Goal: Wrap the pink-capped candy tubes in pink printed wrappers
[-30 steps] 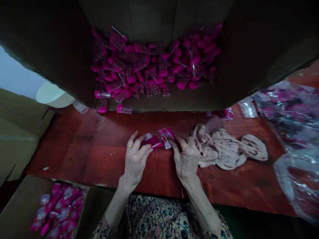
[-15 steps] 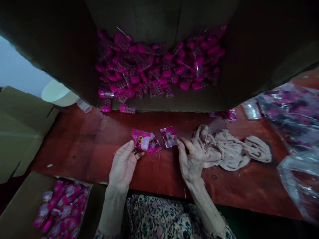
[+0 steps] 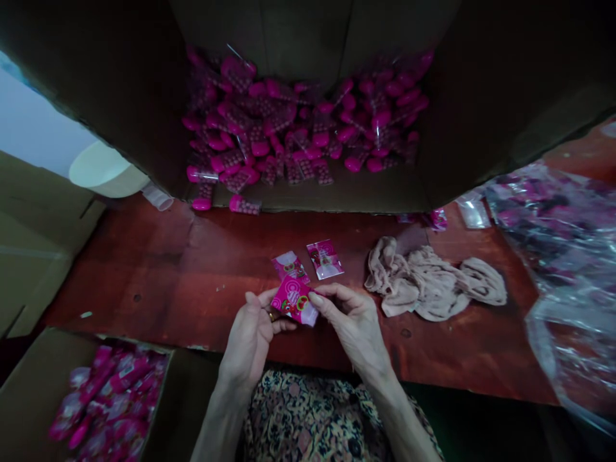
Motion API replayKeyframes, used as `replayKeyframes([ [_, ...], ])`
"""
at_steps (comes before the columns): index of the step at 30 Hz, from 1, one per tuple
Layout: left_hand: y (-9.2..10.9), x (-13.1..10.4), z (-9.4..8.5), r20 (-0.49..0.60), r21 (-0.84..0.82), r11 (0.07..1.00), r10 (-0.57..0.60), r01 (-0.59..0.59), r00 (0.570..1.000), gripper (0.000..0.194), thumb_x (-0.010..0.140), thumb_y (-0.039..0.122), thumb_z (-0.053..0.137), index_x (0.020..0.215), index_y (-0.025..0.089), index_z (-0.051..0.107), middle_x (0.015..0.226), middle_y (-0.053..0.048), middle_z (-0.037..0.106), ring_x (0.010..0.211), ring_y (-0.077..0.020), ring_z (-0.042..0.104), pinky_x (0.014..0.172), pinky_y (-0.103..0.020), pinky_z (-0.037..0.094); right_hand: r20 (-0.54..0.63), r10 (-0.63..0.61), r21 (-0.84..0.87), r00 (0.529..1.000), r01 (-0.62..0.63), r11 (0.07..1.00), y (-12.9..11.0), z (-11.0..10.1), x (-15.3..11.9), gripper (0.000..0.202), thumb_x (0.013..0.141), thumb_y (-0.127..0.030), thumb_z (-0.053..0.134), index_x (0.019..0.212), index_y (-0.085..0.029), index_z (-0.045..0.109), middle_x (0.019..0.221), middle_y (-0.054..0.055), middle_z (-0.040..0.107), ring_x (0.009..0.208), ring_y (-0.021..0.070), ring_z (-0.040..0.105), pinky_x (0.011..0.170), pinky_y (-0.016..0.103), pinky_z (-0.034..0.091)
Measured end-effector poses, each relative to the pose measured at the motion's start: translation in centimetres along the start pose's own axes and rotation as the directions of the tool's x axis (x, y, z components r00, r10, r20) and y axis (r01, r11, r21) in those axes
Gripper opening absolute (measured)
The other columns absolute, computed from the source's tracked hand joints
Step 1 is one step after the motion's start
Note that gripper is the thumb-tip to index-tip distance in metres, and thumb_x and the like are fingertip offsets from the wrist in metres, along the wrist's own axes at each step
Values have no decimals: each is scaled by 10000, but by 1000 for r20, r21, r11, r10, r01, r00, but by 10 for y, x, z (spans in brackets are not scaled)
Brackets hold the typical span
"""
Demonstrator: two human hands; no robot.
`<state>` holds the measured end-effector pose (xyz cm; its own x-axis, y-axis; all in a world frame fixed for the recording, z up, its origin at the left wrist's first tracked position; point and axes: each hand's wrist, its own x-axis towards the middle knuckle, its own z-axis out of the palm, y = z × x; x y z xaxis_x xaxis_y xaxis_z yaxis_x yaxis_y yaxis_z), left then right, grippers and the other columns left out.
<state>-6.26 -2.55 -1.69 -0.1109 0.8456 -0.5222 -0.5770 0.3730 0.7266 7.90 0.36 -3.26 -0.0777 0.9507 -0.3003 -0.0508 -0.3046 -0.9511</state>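
Note:
A small glossy pink sachet (image 3: 294,301) with printed swirls is held between my two hands above the table's front part. My right hand (image 3: 353,324) pinches its right edge between thumb and fingers. At its left edge, the curled fingers of my left hand (image 3: 253,337), one with a ring, support it from behind; the left thumb stands off the sachet. Just beyond the held sachet lies a second pink sachet (image 3: 289,264), partly covered by it. A third pink sachet (image 3: 326,259) lies flat to the right of that one.
Behind, a large cardboard box (image 3: 298,203) opens toward me, with many pink-capped clear tubes (image 3: 308,141) inside. A crumpled beige cloth (image 3: 433,282) lies right, near plastic bags (image 3: 568,224). A white bowl (image 3: 106,170) stands left. Pink packages (image 3: 115,391) fill a lower-left box (image 3: 29,385).
My right hand has left the right-hand sachet and moved left to grip the held sachet. The left hand has shifted right and nearer me. One sachet now lies behind the held one.

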Motion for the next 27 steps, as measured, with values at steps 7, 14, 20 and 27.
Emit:
replayKeyframes([
  [7,8,9,-2,-16,311,946,99,-89,995,195,594,244,763,758,150,713,673,-37,693,614,-125,600,605,-215,466,106,-40,-118,994,52,992,-7,-1,-1,182,781,-313,592,784,-164,696,744,36,678,690,158,581,643,269,446],
  [14,-4,8,-2,-148,475,857,302,-200,942,41,612,184,722,591,173,687,533,27,628,504,-88,525,505,-180,414,185,60,-43,981,-53,998,3,3,-5,208,666,-306,704,823,-172,681,676,-8,620,604,127,540,571,241,424],
  [20,-1,2,1,-148,597,758,425,-262,893,136,577,138,732,491,190,641,459,44,575,449,-87,483,447,-183,381,230,71,-122,971,-44,992,-3,15,-13,144,731,-252,638,622,-160,649,572,-29,577,564,109,489,558,225,366],
  [27,6,8,-4,-93,279,921,308,-273,947,331,574,237,766,895,197,696,672,0,681,570,-121,588,558,-212,461,214,-47,-153,976,81,985,-11,17,-10,238,842,-298,522,664,-163,604,611,-24,537,584,110,462,558,218,359],
])
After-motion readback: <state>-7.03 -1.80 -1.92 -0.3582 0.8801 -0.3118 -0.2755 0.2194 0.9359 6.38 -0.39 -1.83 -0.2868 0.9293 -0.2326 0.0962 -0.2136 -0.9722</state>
